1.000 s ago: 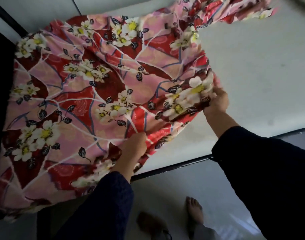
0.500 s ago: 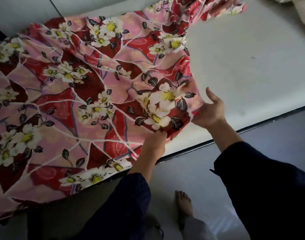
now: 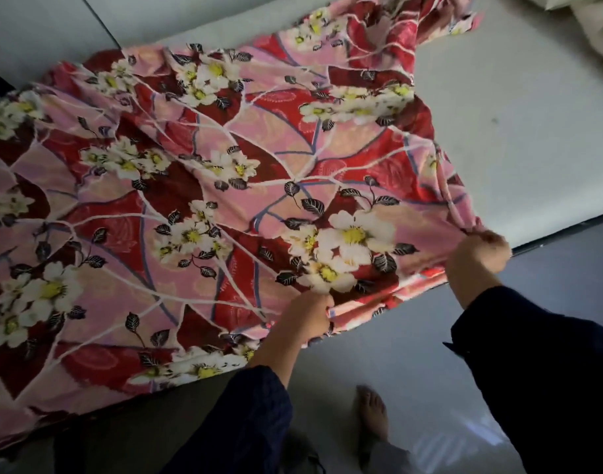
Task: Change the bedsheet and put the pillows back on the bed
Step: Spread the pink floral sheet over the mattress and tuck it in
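A red and pink bedsheet [image 3: 204, 186] with white flowers lies spread over the left part of a bare white mattress [image 3: 519, 124]. My left hand [image 3: 308, 316] grips the sheet's near edge at the bed's side. Further right, my right hand [image 3: 478, 256] pinches the same edge, and the cloth is stretched between the two hands. The far end of the sheet is bunched near the top of the view. A pale pillow or cover [image 3: 587, 25] shows at the top right corner.
The bed's dark frame edge [image 3: 560, 237] runs along the near side. Grey floor [image 3: 413, 357] lies below it, with my bare foot [image 3: 371, 412] standing close to the bed. A light wall [image 3: 36, 25] borders the bed at the top left.
My right hand, open half a second ago, now pinches the sheet's edge further right. The sheet has been drawn rightward over more of the mattress, and both hands sit lower.
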